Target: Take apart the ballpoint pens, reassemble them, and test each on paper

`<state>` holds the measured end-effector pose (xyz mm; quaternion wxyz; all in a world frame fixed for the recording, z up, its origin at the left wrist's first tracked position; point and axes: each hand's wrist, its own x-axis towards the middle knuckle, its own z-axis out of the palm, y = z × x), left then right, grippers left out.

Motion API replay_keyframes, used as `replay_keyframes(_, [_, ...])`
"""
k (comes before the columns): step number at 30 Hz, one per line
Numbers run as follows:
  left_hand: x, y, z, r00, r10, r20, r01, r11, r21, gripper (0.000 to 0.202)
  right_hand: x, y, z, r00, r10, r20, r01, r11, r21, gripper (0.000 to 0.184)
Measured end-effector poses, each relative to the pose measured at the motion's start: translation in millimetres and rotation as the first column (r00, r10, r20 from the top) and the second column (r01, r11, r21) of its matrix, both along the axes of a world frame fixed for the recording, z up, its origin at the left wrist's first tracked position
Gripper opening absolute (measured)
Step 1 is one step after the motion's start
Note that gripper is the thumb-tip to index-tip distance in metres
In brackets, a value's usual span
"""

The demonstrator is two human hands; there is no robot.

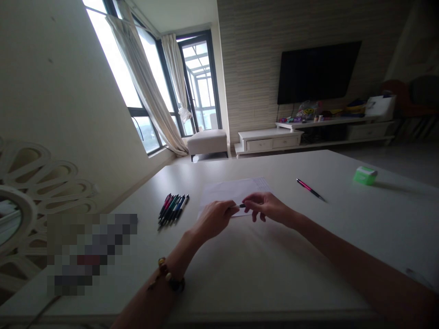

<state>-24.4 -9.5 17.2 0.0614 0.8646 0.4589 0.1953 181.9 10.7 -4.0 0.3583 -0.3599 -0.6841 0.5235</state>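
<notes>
Both my hands meet over the near edge of a white sheet of paper (233, 189) on the white table (274, 274). My left hand (214, 219) is closed in a fist around one end of a dark pen (242, 205). My right hand (265, 206) pinches the other end of the same pen with its fingertips. Most of the pen is hidden inside the two hands. A beaded bracelet (168, 274) sits on my left wrist.
Several pens (173, 208) lie side by side left of the paper. A pink pen (310, 189) lies alone to the right, and a green box (365, 175) stands farther right. A blurred patch (89, 251) covers the table's near left. A mirror frame (34, 192) is at far left.
</notes>
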Motion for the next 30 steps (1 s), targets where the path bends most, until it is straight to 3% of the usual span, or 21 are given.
replay_keyframes(17, [0, 1, -3.2, 0.999, -0.023, 0.024, 0.023, 0.999, -0.026, 0.034, 9, 5, 0.6, 0.998, -0.049, 0.036, 0.049, 0.999, 0.018, 0.032])
replay_keyframes(21, [0, 1, -3.6, 0.999, -0.038, 0.037, 0.04, 0.998, -0.051, 0.035, 12, 8, -2.5, 0.998, -0.036, 0.051, 0.036, 0.999, 0.002, 0.038])
replay_keyframes(26, [0, 2, -5.6, 0.995, -0.059, 0.081, 0.068, 0.99, -0.12, 0.032, 14, 8, -2.6, 0.998, -0.058, 0.041, 0.054, 0.996, 0.072, 0.034])
replay_keyframes(30, [0, 4, -8.9, 0.982, -0.099, 0.162, 0.116, 0.989, -0.097, 0.029, 10, 6, -1.8, 0.995, -0.094, -0.027, 0.097, 0.989, 0.11, 0.036])
